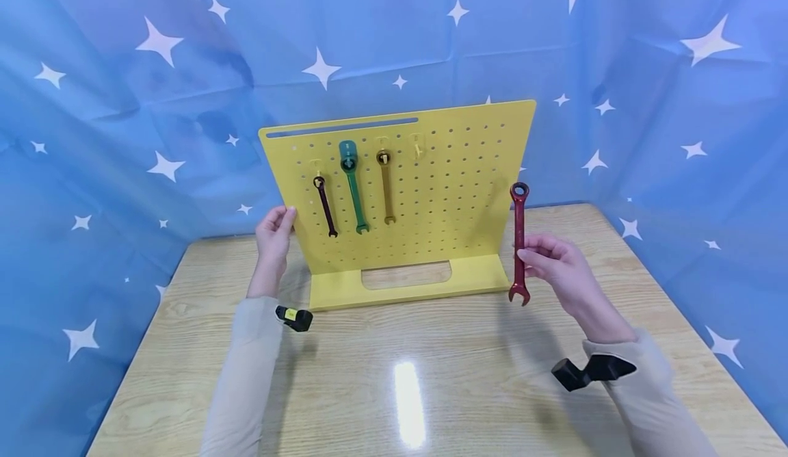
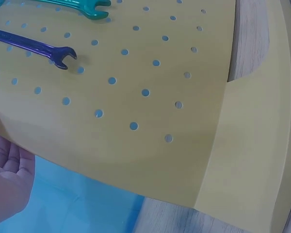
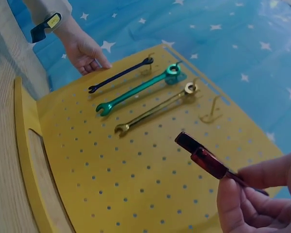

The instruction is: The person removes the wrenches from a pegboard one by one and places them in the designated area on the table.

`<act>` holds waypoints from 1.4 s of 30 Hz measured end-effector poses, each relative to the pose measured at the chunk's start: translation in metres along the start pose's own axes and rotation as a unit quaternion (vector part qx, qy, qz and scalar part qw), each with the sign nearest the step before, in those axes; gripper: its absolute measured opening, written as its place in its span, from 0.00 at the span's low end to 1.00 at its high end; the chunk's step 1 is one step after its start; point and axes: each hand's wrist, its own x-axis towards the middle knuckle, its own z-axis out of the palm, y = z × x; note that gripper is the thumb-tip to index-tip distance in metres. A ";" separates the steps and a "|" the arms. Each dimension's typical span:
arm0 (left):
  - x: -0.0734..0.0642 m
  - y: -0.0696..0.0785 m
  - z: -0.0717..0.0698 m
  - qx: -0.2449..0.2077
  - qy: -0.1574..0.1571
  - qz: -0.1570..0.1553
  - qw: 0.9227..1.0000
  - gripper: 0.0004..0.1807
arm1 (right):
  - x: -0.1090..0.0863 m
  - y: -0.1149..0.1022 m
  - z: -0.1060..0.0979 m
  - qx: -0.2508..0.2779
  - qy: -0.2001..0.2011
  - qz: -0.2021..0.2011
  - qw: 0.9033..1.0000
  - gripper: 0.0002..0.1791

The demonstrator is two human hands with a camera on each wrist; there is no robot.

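A yellow pegboard [image 1: 431, 228] stands upright on the table with its base toward me. At its left edge my left hand [image 1: 273, 238] grips it, thumb in front and the other fingers behind. My right hand [image 1: 563, 272] pinches a red combination wrench [image 1: 520, 228] by the shank, just right of the board, ring end up and open jaw down. Three wrenches hang by their ring ends from hooks: a small dark purple one [image 3: 119, 75], a green one [image 3: 138, 90] and a gold one [image 3: 155, 108]. Beside the gold wrench, a bare hook [image 3: 212, 110] sticks out.
The light wood table [image 1: 345, 382] reaches back to a blue cloth [image 1: 369, 26] with white stars. Slots run along the board's top left and through its base. Black wrist cameras are strapped to both sleeves, and a bright glare lies on the tabletop.
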 end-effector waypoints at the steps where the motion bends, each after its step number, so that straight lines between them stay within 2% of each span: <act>1: 0.000 0.000 0.000 -0.001 0.000 0.001 1.000 0.08 | -0.001 0.002 -0.002 -0.002 0.003 0.005 1.000 0.10; 6: 0.000 -0.002 0.001 -0.004 0.004 0.000 1.000 0.07 | -0.006 0.013 -0.014 -0.013 0.012 0.024 1.000 0.10; 20: 0.000 -0.001 0.002 -0.009 0.001 0.004 1.000 0.08 | -0.019 0.049 -0.047 -0.116 0.015 0.074 0.990 0.05; 28: 0.001 -0.002 0.001 -0.013 0.000 0.007 1.000 0.07 | -0.021 0.069 -0.063 -0.119 0.011 0.079 0.990 0.05; 30: 0.001 -0.001 0.001 -0.015 0.002 0.007 1.000 0.08 | -0.020 0.074 -0.065 -0.133 0.015 0.088 0.987 0.05; 35: 0.001 -0.001 0.001 -0.016 0.003 0.006 1.000 0.08 | -0.019 0.084 -0.070 -0.181 0.020 0.123 0.976 0.13; 38: 0.001 -0.001 0.001 -0.013 0.001 0.008 1.000 0.07 | -0.019 0.088 -0.073 -0.190 0.021 0.141 0.971 0.19; 42: 0.001 -0.001 0.001 -0.011 0.003 0.010 1.000 0.07 | -0.018 0.092 -0.076 -0.195 0.025 0.152 0.969 0.20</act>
